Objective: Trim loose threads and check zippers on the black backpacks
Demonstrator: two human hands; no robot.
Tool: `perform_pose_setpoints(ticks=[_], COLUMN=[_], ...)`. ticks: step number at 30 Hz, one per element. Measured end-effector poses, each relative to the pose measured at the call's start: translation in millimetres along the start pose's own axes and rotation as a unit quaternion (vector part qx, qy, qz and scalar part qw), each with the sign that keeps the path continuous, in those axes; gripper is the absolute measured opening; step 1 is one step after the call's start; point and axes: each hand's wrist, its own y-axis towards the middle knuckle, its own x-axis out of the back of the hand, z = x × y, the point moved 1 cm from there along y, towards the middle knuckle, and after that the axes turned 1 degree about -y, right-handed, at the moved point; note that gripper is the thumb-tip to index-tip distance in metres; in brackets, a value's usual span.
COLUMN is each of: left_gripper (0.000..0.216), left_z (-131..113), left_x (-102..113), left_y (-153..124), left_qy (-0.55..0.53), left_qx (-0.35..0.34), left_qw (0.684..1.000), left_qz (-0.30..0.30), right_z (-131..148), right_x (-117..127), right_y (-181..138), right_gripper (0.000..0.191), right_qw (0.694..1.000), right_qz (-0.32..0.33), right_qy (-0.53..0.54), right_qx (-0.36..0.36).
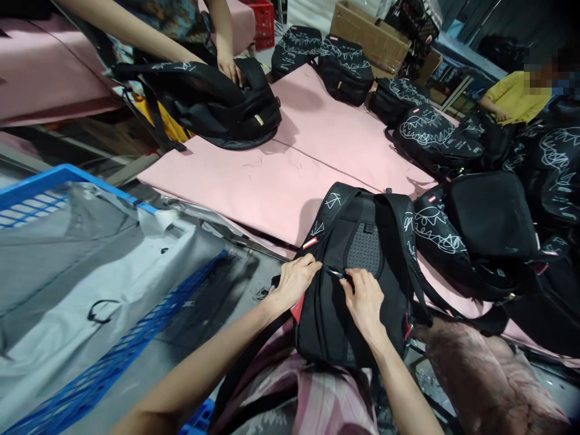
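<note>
Sitting at the table's [263, 193] edge, person's twelve o'clock — backpack [333, 305]. Right grip [366, 296] pinching small shiny piece [334, 273]; left grip [296, 277] touching backpack, closure unclear — if piece is sharp, slipping could nick fabric.

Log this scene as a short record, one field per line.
Main item: black backpack, back panel and shoulder straps facing the wearer
Left grip: fingertips on the backpack, beside a shoulder strap
Right grip: fingertips at the back panel, near a small shiny piece too small to identify
Surface: pink tabletop
Right side: black bags with white scribble pattern
Left side: blue crate with pale lining
Across: co-worker's hand on another black backpack
</note>
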Motion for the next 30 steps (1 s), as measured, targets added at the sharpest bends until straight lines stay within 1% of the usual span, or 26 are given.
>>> perform_pose_setpoints(ticks=[2, 4, 10, 18, 23, 27, 30], left_gripper=[0.029, 0.028, 0.025, 0.021, 0.022, 0.021, 0.022], left_z=[-1, -1, -2, -3, -2, -5, -4], left_x=[1, 1, -1, -1, -6, -9, -4], left_y=[2, 2, 1, -2, -2, -1, -1], left_qy=[0.028, 0.046, 0.03, 0.001, 0.027, 0.053, 0.061], left_qx=[-0.022, -0.029, -0.019, -0.009, 0.001, -0.003, 0.001], left_qw=[0.999, 0.998, 0.999, 1.0, 1.0, 0.999, 0.998], left_qz=[0.01, 0.015, 0.004, -0.015, -0.007, -0.005, -0.007], right_z=[4, 7, 15, 28, 38, 41, 34], right_x=[-2, -4, -7, -6, -8, -9, -4], right_y=[4, 7, 14, 23, 31, 37, 35], right_gripper=[0.02, 0.018, 0.019, 0.017, 0.014, 0.014, 0.014], right_qw=[0.999, 0.998, 0.994, 0.983, 0.973, 0.97, 0.982], right_qz=[-0.008, -0.011, -0.001, 0.022, 0.053, 0.069, 0.072], right_qy=[-0.029, -0.052, -0.078, -0.138, -0.179, -0.18, -0.131], right_qx=[0.022, 0.038, 0.07, 0.116, 0.138, 0.15, 0.119])
